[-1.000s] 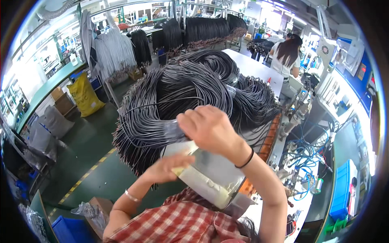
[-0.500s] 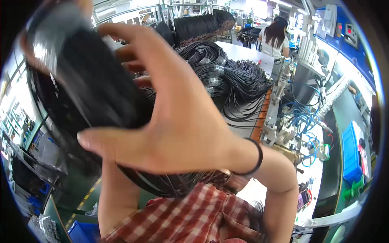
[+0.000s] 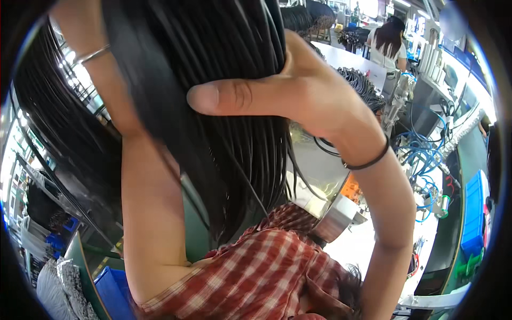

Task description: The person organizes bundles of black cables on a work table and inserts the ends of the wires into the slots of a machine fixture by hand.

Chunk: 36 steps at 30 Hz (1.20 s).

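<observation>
A thick bundle of black cables [image 3: 234, 48] hangs close in front of me and fills the upper middle of the view. My right hand [image 3: 288, 101] is closed around its right side, the thumb lying across the front and the fingers hidden behind. At the left my forearm is raised, with a thin bracelet [image 3: 95, 55] on the wrist. Only the base of my left hand [image 3: 79, 24] shows beside the bundle at the top edge, its fingers out of sight. More black cable strands [image 3: 53, 106] droop beyond that arm.
Coiled black cables [image 3: 358, 82] lie on the white table at the right. Beside it are a metal machine [image 3: 399, 101] and blue hoses [image 3: 424, 149]. A person in white [image 3: 386, 45] works farther back. Blue bins stand at the right [image 3: 472, 213] and lower left [image 3: 113, 288].
My right hand was spread wide beside the tilted bundle and is now wrapped on it. The bundle has swung more upright and moved right and closer, and the view has shifted left.
</observation>
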Tool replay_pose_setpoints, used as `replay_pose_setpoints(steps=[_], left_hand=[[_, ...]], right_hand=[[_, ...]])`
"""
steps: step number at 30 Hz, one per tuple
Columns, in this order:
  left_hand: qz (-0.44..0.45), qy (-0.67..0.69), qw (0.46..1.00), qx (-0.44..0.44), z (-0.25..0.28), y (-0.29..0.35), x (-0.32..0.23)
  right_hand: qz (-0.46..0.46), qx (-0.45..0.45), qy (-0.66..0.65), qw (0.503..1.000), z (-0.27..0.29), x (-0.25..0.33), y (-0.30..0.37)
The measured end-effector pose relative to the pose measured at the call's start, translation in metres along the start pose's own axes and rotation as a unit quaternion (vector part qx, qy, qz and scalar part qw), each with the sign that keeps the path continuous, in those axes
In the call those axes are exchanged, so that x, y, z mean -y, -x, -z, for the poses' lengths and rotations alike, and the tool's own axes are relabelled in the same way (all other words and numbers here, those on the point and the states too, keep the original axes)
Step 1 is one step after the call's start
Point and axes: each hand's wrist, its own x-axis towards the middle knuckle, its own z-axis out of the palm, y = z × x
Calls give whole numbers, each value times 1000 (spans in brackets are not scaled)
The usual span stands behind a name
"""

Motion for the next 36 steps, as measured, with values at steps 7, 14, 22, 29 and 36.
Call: replay_pose_setpoints(steps=[7, 14, 22, 29, 36], left_hand=[[64, -87, 993, 47, -61, -178, 4], [109, -126, 971, 174, -201, -117, 134], [37, -201, 911, 358, -152, -58, 222], [364, -30, 910, 195, -161, -38, 234], [391, -118, 882, 233, -139, -66, 228]], right_hand=[[-220, 119, -114, 962, -2, -38, 28], [-113, -155, -366, 911, 0, -80, 56], [-247, -480, -310, 783, 55, -129, 78], [-214, -535, -383, 722, 70, -151, 119], [-170, -436, 351, 811, 154, -120, 111]])
